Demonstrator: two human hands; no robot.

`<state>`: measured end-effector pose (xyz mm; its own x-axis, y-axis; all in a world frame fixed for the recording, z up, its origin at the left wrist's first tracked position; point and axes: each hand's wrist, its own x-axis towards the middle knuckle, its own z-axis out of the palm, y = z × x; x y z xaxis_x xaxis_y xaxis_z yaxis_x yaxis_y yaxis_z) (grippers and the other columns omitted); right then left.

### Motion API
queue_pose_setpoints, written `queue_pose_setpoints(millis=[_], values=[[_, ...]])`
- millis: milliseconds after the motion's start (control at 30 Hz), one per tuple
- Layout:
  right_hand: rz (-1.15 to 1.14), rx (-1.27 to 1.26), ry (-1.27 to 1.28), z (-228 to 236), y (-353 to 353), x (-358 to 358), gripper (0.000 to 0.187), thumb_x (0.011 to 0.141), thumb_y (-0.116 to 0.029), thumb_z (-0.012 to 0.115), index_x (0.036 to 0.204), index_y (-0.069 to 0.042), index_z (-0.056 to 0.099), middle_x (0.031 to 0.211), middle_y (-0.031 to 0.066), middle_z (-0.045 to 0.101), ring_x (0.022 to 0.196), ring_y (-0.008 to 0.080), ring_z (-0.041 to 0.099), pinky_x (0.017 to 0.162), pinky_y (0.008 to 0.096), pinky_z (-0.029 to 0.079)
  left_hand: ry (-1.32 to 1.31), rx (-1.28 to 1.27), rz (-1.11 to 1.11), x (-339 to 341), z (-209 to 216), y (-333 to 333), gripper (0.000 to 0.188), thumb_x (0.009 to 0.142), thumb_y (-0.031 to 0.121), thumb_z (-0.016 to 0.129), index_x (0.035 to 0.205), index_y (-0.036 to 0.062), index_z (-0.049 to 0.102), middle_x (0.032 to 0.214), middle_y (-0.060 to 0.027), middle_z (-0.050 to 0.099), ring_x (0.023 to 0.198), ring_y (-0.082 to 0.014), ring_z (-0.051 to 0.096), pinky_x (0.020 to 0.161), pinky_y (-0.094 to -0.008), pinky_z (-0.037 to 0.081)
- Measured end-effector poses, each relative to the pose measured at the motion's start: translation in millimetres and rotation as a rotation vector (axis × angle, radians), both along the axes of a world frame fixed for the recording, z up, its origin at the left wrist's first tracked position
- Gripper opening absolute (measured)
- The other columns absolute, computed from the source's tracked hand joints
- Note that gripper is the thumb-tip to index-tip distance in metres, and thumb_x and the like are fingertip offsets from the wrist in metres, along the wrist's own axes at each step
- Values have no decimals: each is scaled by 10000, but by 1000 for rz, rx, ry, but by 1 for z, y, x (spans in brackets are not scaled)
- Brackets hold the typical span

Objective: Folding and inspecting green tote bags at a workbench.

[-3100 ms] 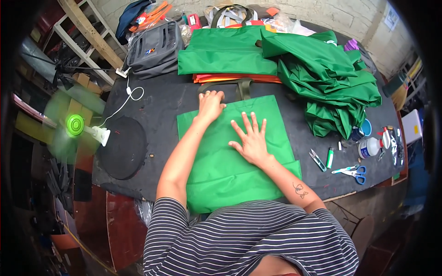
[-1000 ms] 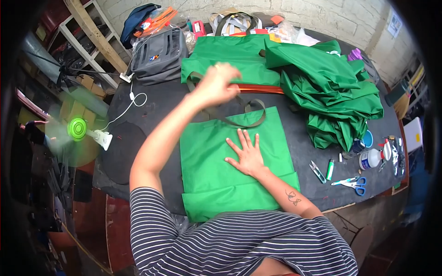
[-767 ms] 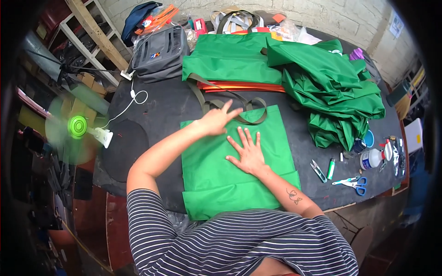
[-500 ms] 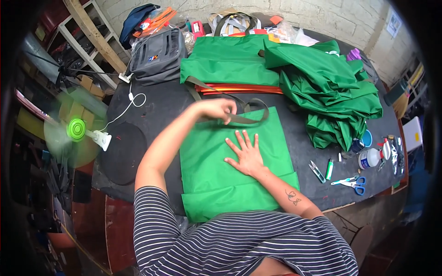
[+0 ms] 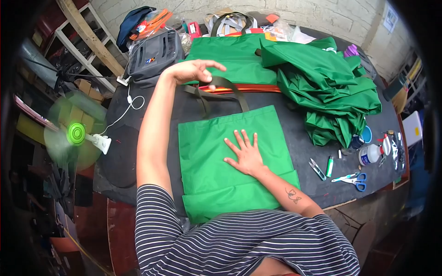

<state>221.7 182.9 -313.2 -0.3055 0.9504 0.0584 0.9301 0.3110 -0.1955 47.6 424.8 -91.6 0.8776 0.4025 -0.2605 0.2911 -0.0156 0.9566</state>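
A green fabric bag (image 5: 202, 152) lies flat in front of me, its lower part folded across near my body. My right hand (image 5: 245, 153) rests on it, palm down with fingers spread. Beyond the bag's top edge, my left hand (image 5: 195, 72) pinches its dark olive strap handle (image 5: 240, 97), with the index finger stretched out. The handle stands up in an arch from the top edge. Part of the grip is hidden behind the fingers.
More green bags (image 5: 235, 50) lie stacked beyond, over orange fabric (image 5: 262, 88). Crumpled green fabric (image 5: 327, 87) heaps at the right. Thread snips (image 5: 317, 170), a green lighter (image 5: 329, 166), scissors (image 5: 357, 181) and a spray bottle (image 5: 368, 155) lie nearer. A fan (image 5: 76, 132) spins at the left.
My left hand has moved away from me and slightly left, drawing the handle from lying over the bag to beyond its top edge. My right hand has stayed in place.
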Motion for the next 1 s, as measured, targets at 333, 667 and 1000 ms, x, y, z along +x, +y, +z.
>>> queue_pose_setpoints(millis=[333,667,1000], values=[[16,-7,17,2,-1,-5,727,891,-669,335,1497,-281,232,1558,162,142,1442,364,86,1098,661,17,-604,-103,403,-27,-23,25,550,922,146,571,1423,87,353,1146,-153,626,952,-193,657,854,-294,529],[5,22,13,-2,-2,-1,726,889,-670,335,1495,-282,238,1558,161,143,1443,366,78,1097,664,16,-540,-101,445,-12,-36,17,741,950,219,509,1520,289,41,1229,-118,606,879,-172,599,725,-311,455],[50,-208,940,69,-31,75,568,919,-394,552,1401,-123,418,1426,194,390,1339,355,346,1115,427,260,198,510,713,-112,-62,-165,631,901,379,615,1424,103,394,1324,-230,508,1228,-274,505,999,-363,409]])
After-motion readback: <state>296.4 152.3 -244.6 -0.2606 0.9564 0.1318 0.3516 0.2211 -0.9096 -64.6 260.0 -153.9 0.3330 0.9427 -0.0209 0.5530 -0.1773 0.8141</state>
